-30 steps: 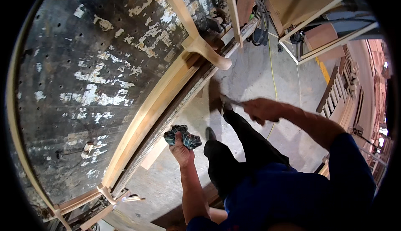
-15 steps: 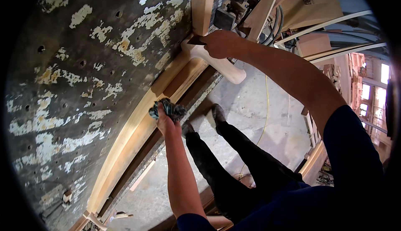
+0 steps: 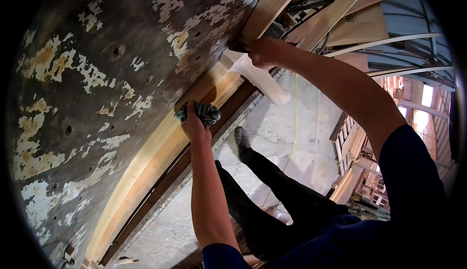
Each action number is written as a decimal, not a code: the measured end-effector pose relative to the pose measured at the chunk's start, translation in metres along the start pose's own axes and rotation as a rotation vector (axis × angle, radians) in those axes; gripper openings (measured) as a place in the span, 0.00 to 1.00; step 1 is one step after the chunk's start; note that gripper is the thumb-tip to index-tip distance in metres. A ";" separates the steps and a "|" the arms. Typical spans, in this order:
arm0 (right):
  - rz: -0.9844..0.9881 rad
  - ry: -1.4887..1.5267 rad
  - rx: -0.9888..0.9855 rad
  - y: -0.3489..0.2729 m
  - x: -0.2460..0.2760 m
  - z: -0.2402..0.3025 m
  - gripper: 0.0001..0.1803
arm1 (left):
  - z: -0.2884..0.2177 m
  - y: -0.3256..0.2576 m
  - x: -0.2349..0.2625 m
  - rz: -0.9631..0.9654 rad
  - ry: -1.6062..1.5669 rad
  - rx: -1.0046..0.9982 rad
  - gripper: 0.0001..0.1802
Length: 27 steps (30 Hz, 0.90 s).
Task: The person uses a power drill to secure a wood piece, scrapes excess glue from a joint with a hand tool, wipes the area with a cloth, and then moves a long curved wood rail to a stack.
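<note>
My left hand (image 3: 195, 127) is closed round a crumpled dark patterned rag (image 3: 208, 115), held against or just over the curved wooden rail (image 3: 146, 164); I cannot tell whether it touches. Farther up, my right hand (image 3: 265, 53) grips a thin dark flat piece (image 3: 238, 47), perhaps sandpaper or a scraper. That piece lies at the corner where a pale wooden piece with a rounded, leg-like end (image 3: 267, 85) meets the rail and a wooden upright (image 3: 272, 6). The fingertips of the right hand are partly hidden.
A large dark panel (image 3: 97, 123) with peeling pale patches and holes rises along the left of the rail. Below the rail runs a dark ledge (image 3: 146, 201). A yellow cord (image 3: 293, 142) lies on the concrete floor (image 3: 311, 123). Planks and curved strips (image 3: 389, 40) stand at upper right.
The view has shifted, and the panel now fills more of the left side. My left hand with the rag sits slightly higher along the rail. My right hand stays at the same corner.
</note>
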State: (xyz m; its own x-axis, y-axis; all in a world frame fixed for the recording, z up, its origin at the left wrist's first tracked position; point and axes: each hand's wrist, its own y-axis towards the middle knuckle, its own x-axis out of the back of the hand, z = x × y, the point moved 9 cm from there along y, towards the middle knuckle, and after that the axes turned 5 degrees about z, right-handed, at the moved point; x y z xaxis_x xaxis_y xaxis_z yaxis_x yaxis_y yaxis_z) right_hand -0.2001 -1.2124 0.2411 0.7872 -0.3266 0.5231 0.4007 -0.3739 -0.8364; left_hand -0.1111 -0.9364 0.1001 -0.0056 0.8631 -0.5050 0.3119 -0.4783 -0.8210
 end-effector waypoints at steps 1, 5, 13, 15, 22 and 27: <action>-0.009 -0.011 0.002 0.002 0.010 0.007 0.16 | -0.004 0.000 0.003 -0.013 0.017 -0.016 0.10; 0.257 -0.054 -0.003 -0.004 0.029 0.028 0.18 | -0.009 0.001 0.009 -0.052 -0.010 -0.039 0.09; 0.653 -0.033 -0.165 -0.029 0.035 0.007 0.13 | -0.003 0.011 0.015 -0.022 0.011 -0.032 0.10; 0.716 -0.177 -0.064 -0.050 0.006 -0.017 0.13 | -0.001 0.007 0.006 0.028 0.015 -0.010 0.11; 0.630 1.412 -0.125 -0.137 -0.038 0.042 0.16 | 0.038 -0.034 0.002 0.305 -0.063 0.157 0.15; 0.729 1.752 -0.106 -0.139 -0.082 0.115 0.15 | 0.046 -0.068 -0.044 0.379 -0.054 0.162 0.16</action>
State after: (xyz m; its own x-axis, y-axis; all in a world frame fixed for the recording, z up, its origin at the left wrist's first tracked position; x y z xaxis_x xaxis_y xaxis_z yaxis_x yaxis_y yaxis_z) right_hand -0.2665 -1.0333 0.2957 -0.5560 -0.7873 -0.2664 0.1762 0.2016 -0.9635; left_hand -0.1762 -0.9491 0.1661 0.0297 0.6137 -0.7890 0.1477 -0.7833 -0.6038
